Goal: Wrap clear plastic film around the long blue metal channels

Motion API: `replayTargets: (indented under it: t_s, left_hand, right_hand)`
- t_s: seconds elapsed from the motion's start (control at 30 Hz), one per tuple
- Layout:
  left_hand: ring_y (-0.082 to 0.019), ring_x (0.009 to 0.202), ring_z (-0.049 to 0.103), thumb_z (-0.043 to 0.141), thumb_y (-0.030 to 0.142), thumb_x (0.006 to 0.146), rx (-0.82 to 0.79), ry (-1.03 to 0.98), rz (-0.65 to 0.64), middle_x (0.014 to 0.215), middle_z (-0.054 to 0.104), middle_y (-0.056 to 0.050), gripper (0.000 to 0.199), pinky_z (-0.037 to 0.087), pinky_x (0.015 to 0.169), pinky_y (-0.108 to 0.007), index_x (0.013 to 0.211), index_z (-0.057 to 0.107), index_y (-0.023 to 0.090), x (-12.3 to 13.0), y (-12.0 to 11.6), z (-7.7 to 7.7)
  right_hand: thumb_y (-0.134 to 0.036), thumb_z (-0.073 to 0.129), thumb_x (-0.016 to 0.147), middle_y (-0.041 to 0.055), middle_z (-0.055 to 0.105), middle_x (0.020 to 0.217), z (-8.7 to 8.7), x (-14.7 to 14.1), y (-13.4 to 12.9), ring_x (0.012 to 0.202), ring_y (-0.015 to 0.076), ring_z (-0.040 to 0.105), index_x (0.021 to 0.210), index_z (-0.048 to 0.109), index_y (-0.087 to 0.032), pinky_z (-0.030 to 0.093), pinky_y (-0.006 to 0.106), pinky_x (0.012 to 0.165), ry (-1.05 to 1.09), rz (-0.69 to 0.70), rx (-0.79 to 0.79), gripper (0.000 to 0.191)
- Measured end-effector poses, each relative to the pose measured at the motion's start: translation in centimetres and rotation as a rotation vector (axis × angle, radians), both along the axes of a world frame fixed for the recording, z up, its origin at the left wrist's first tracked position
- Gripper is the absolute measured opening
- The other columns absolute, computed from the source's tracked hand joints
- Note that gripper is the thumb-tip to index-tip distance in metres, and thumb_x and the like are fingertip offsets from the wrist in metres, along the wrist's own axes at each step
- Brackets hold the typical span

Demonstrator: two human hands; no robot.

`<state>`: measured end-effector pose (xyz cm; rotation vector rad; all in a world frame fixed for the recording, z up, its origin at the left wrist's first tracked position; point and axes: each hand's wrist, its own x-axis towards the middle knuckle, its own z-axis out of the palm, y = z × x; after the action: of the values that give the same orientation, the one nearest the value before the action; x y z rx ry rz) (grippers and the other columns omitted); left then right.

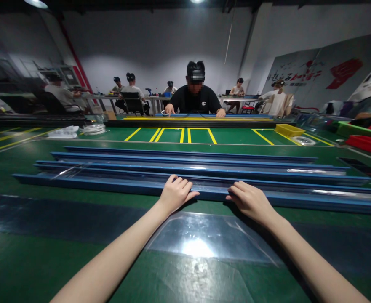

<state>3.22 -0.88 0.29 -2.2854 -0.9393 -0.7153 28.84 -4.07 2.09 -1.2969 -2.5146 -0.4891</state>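
Note:
The nearest of several long blue channel profiles (pixel 212 195) lies lengthwise across the green table in front of me. My left hand (pixel 176 194) grips its near wall, fingers curled over the top and thumb along the front side. A short way to the right, my right hand (pixel 251 198) holds the same profile, its fingers bent over the edge. The fingertips of both hands are partly hidden inside the channel. On my side of the profile, under my forearms, a long clear plastic strip (pixel 201 235) lies flat and reflects the lamp.
Behind the held profile lie more blue profiles (pixel 185 156), with clear film in some. Farther back are yellow tape marks, a yellow tray (pixel 288 130), a red tray (pixel 366 144) and a dark phone-like slab (pixel 362 169). A co-worker (pixel 195 99) sits opposite.

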Motion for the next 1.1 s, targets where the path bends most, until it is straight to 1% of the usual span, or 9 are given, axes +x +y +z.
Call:
replayTargets:
  t_s: [0.1,0.2,0.3,0.47,0.6,0.7,0.83,1.0,1.1]
  left_hand:
    - [-0.015,0.064,0.05,0.039,0.045,0.086,-0.017,0.003,-0.012,0.063,0.057,-0.001,0.035,0.033,0.069,-0.03,0.075,0.055,0.016,-0.1,0.1,-0.1]
    - [-0.015,0.065,0.05,0.039,0.043,0.086,-0.041,0.015,-0.036,0.067,0.058,-0.002,0.033,0.034,0.067,-0.029,0.081,0.055,0.016,-0.2,0.0,-0.1]
    - [-0.016,0.069,0.052,0.039,0.042,0.086,-0.049,0.007,-0.047,0.073,0.06,-0.003,0.032,0.034,0.069,-0.03,0.086,0.055,0.015,-0.3,0.0,0.1]
    - [-0.017,0.073,0.053,0.04,0.043,0.086,-0.044,-0.014,-0.028,0.078,0.061,-0.004,0.033,0.034,0.071,-0.031,0.09,0.055,0.015,-0.2,-0.2,0.2]
    - [-0.017,0.073,0.054,0.04,0.045,0.085,-0.033,-0.015,-0.015,0.077,0.062,-0.005,0.034,0.034,0.07,-0.032,0.09,0.055,0.014,-0.1,-0.3,0.2]
    - [-0.017,0.073,0.054,0.04,0.045,0.085,-0.022,-0.016,-0.019,0.077,0.062,-0.005,0.034,0.034,0.07,-0.031,0.089,0.055,0.014,0.0,-0.2,0.2]
    - [-0.016,0.072,0.054,0.041,0.044,0.085,-0.003,-0.016,-0.034,0.077,0.062,-0.004,0.033,0.034,0.068,-0.031,0.086,0.056,0.015,0.0,-0.1,0.2]
    - [-0.015,0.067,0.053,0.041,0.042,0.086,0.001,0.001,-0.024,0.067,0.06,-0.002,0.033,0.033,0.066,-0.03,0.067,0.052,0.016,-0.1,-0.3,0.3]
    - [-0.014,0.064,0.051,0.042,0.042,0.085,0.015,0.0,-0.024,0.063,0.058,-0.002,0.035,0.033,0.065,-0.029,0.064,0.051,0.016,0.0,-0.3,0.4]
  right_hand:
    - [-0.03,0.037,0.087,0.0041,0.055,0.071,0.5,-0.1,0.1,0.067,0.0153,0.05,0.072,0.051,-0.018,0.031,0.025,0.055,-0.039,-0.029,-0.017,0.023]
    - [-0.028,0.038,0.086,0.0032,0.056,0.072,1.2,0.0,0.1,0.066,0.0144,0.051,0.071,0.049,-0.019,0.028,0.024,0.053,-0.07,-0.058,-0.065,0.02]
    - [-0.028,0.04,0.084,0.0028,0.057,0.072,1.8,0.3,0.0,0.065,0.0142,0.052,0.07,0.049,-0.019,0.024,0.025,0.051,-0.088,-0.102,-0.115,0.019]
    - [-0.033,0.043,0.08,0.0021,0.059,0.07,2.3,2.6,-0.2,0.06,0.0145,0.053,0.066,0.049,-0.02,0.02,0.025,0.048,-0.077,-0.243,-0.194,0.02]
    - [-0.039,0.045,0.077,0.0017,0.061,0.068,2.3,4.8,-0.4,0.061,0.0162,0.055,0.065,0.049,-0.021,0.023,0.025,0.048,-0.042,-0.318,-0.215,0.022]
    - [-0.037,0.044,0.078,0.0025,0.061,0.072,2.1,5.5,-0.4,0.066,0.0173,0.057,0.068,0.05,-0.021,0.029,0.024,0.051,-0.024,-0.3,-0.204,0.02]
    - [-0.037,0.042,0.08,0.0036,0.061,0.076,1.8,5.2,-0.4,0.07,0.0176,0.057,0.071,0.049,-0.02,0.034,0.025,0.056,-0.02,-0.238,-0.186,0.02]
    - [-0.047,0.037,0.082,0.0037,0.06,0.072,1.6,4.7,-0.4,0.066,0.0172,0.056,0.07,0.05,-0.02,0.035,0.026,0.057,-0.019,-0.201,-0.133,0.032]
    - [-0.048,0.036,0.083,0.0034,0.06,0.07,1.4,4.6,-0.3,0.063,0.0165,0.055,0.068,0.051,-0.021,0.034,0.026,0.055,-0.006,-0.192,-0.11,0.034]
